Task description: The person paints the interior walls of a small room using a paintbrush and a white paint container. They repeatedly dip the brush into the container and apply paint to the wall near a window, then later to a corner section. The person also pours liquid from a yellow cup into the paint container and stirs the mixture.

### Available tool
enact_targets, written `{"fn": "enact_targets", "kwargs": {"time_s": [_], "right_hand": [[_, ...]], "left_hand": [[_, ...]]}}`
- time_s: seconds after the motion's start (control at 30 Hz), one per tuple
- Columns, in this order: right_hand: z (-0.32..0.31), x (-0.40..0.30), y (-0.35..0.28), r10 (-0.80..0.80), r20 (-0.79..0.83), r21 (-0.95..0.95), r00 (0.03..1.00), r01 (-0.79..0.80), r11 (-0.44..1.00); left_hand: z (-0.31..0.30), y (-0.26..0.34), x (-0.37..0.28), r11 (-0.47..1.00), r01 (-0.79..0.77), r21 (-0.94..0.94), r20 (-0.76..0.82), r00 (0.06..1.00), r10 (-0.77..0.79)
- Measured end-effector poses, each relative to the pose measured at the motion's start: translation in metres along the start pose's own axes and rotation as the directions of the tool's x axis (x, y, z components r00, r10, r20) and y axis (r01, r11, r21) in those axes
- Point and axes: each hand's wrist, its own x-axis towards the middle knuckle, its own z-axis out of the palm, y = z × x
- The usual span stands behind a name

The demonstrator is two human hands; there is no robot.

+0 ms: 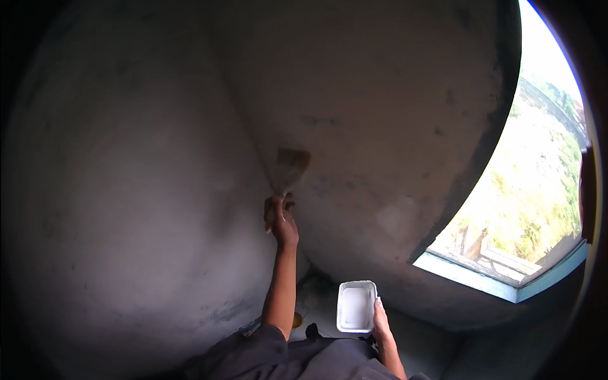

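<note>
Raised towards the corner of two plastered walls, my left hand [283, 221] grips the handle of a wide flat paintbrush [292, 164]. The brush's brown bristles point upward against or close to the right-hand wall [370, 142]; contact cannot be told. Lower down, my right hand [380, 316] holds a white rectangular plastic tub [356, 306] by its right side, with its open top facing the camera. White material lies inside the tub. White smears show on the fingers of both hands.
A window opening [522, 190] with a pale blue sill [465, 274] is on the right, greenery beyond it. The left-hand wall [142, 190] has dark patches low down. On the floor by my left arm is a yellowish round object [297, 320], partly hidden.
</note>
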Motion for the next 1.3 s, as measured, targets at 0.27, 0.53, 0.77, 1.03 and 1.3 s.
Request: {"fn": "enact_targets", "kwargs": {"time_s": [0.27, 0.53, 0.77, 1.03, 1.3], "right_hand": [[0.018, -0.022, -0.037, -0.109, -0.066, 0.016, 0.992, 0.110, 0.994], [0.000, 0.007, -0.023, -0.068, 0.040, -0.041, 0.997, 0.070, 0.997], [-0.002, 0.024, 0.004, -0.038, 0.023, -0.027, 0.999, 0.038, 0.999], [0.028, -0.018, -0.031, 0.053, 0.047, -0.017, 0.997, -0.053, 0.998], [-0.001, 0.002, -0.003, -0.006, 0.017, -0.023, 1.000, 0.007, 1.000]], "left_hand": [[-0.156, -0.098, -0.127, 0.812, 0.537, 0.230, -0.196, 0.843, -0.501], [-0.154, -0.096, -0.104, 0.672, 0.481, 0.562, -0.108, 0.849, -0.517], [0.029, 0.074, 0.011, 0.747, 0.027, 0.664, 0.243, 0.937, -0.250], [0.168, 0.258, 0.099, 0.749, -0.475, 0.462, 0.442, 0.855, 0.270], [0.172, 0.226, 0.119, 0.856, -0.497, 0.145, 0.256, 0.854, 0.453]]}}
